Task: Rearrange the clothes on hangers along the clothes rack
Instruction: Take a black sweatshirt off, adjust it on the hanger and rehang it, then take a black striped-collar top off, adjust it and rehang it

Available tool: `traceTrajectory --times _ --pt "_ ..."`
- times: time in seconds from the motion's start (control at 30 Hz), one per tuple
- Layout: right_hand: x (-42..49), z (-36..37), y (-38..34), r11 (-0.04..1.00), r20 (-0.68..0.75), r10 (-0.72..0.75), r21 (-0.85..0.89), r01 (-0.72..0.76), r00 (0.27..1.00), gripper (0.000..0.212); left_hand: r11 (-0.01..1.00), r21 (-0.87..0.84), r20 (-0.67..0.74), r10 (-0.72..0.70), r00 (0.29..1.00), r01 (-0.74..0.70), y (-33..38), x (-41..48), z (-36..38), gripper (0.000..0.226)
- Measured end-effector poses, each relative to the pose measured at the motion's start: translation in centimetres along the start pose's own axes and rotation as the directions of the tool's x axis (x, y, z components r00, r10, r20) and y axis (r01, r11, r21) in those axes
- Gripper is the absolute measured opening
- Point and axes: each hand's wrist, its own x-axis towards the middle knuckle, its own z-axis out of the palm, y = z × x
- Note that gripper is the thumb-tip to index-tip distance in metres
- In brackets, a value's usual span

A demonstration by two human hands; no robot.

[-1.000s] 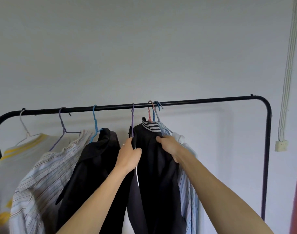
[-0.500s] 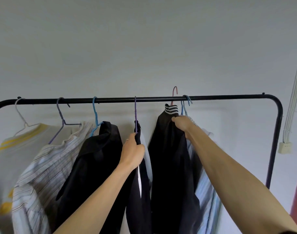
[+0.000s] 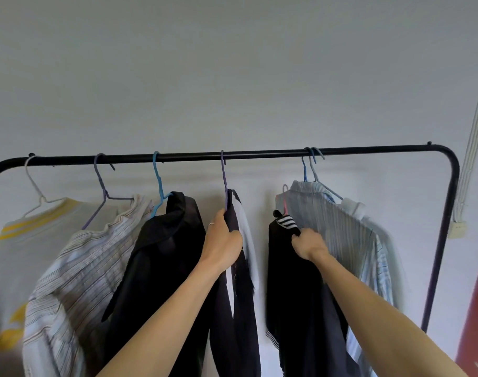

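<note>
Dark jacket (image 3: 295, 281) (off the rail (image 3: 259, 153)) hangs below right hand (image 3: 310, 244) fingers.

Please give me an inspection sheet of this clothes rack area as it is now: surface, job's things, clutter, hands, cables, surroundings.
Surface: black rack bar, level.
Job's things: six hangers hooked on the bar; dark jacket with striped collar off the bar, its pink hanger unhooked.
Clutter: nothing seen.
Hands: left hand grips dark garment on the purple hanger; right hand holds the jacket's collar.
Cables: white cables running to wall box.
Surroundings: plain pale wall.
</note>
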Motion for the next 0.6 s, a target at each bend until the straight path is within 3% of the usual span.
traceTrajectory --times 0.1,0.3,0.6 --pt "-1.9 0.7 2.4 0.997 0.002 -0.003 0.083 0.003 1.0 0.035 0.999 -0.033 0.002 0.013 1.0 -0.013 -0.4 -0.4 0.3 0.066" --pt "-5.6 1.9 5.5 0.994 -0.002 -0.093 0.064 0.093 0.996 0.031 1.0 -0.003 0.001 -0.001 1.0 0.001 -1.1 -3.6 0.3 0.092" --pt "-10.6 0.8 6.1 0.977 0.004 -0.204 0.067 0.203 0.979 0.029 0.998 0.062 -0.082 0.007 0.997 -0.002 -2.4 -7.9 -1.0 0.079"
